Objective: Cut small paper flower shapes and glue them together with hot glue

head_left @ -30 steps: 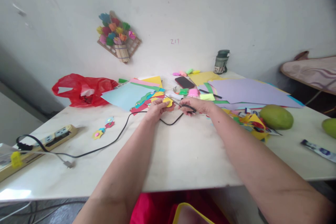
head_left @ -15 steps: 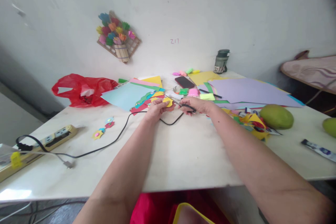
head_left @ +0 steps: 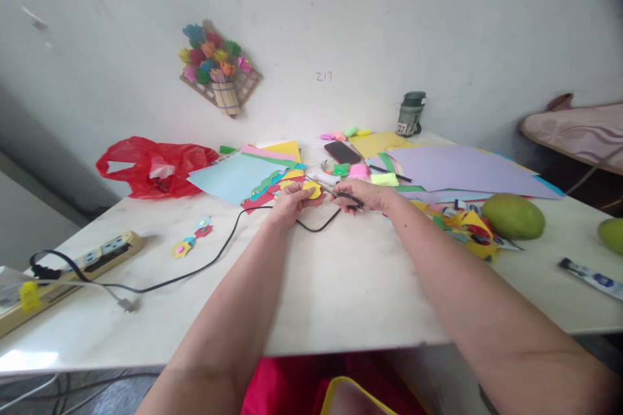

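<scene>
From the head view, your left hand [head_left: 288, 201] pinches a small piece of yellow paper [head_left: 312, 189] between thumb and fingers, above the middle of the table [head_left: 335, 292], while your right hand [head_left: 367, 196] has its fingers curled round the dark handles of the scissors [head_left: 348, 197]. Your left thumb lies close to the blades, so a slip of the paper or a hasty squeeze could nick it; a loose pinch could also let the paper twist and the edge come out ragged. The black cord [head_left: 228, 248] runs beneath your hands and could snag a wrist, and the white tool [head_left: 327, 177] sits just beyond the blades, where a forward push might knock it. The scissors point away from you and to the left, their long axis slanting from your right palm towards the paper scraps [head_left: 265, 198]. The yellow paper looks roundish, with no clear long axis; whether the blades touch it, you cannot tell.
</scene>
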`<act>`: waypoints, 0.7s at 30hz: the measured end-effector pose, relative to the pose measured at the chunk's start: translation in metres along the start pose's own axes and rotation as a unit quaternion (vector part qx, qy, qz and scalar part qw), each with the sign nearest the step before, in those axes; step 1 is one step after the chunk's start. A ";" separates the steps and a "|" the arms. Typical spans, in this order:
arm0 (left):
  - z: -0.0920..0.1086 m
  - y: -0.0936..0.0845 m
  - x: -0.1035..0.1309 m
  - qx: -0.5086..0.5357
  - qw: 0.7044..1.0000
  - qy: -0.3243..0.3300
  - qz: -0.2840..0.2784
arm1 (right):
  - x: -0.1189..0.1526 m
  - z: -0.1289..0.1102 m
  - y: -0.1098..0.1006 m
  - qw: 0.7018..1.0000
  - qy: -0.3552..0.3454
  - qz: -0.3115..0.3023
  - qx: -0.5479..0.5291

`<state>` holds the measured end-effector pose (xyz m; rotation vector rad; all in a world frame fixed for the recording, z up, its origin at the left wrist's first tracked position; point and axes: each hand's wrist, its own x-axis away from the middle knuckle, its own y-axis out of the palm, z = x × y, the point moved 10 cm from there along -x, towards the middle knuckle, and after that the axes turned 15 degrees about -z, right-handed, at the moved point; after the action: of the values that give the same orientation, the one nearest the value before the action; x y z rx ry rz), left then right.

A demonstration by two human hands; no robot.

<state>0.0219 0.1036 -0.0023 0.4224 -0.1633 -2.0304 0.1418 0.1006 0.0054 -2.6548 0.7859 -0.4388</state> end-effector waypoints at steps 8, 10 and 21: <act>-0.002 0.001 0.000 -0.009 1.000 -0.009 -0.007 | 0.001 -0.001 -0.001 1.000 -0.003 0.002 0.004; -0.001 0.000 0.000 -0.014 1.000 -0.008 -0.003 | 0.001 0.000 -0.001 1.000 -0.002 0.001 0.002; 0.004 -0.002 0.001 -0.024 1.000 0.003 0.011 | 0.002 -0.003 0.000 1.000 -0.004 0.004 0.009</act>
<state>0.0188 0.1033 0.0002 0.3952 -0.1140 -2.0061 0.1421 0.0987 0.0086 -2.6346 0.7846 -0.4299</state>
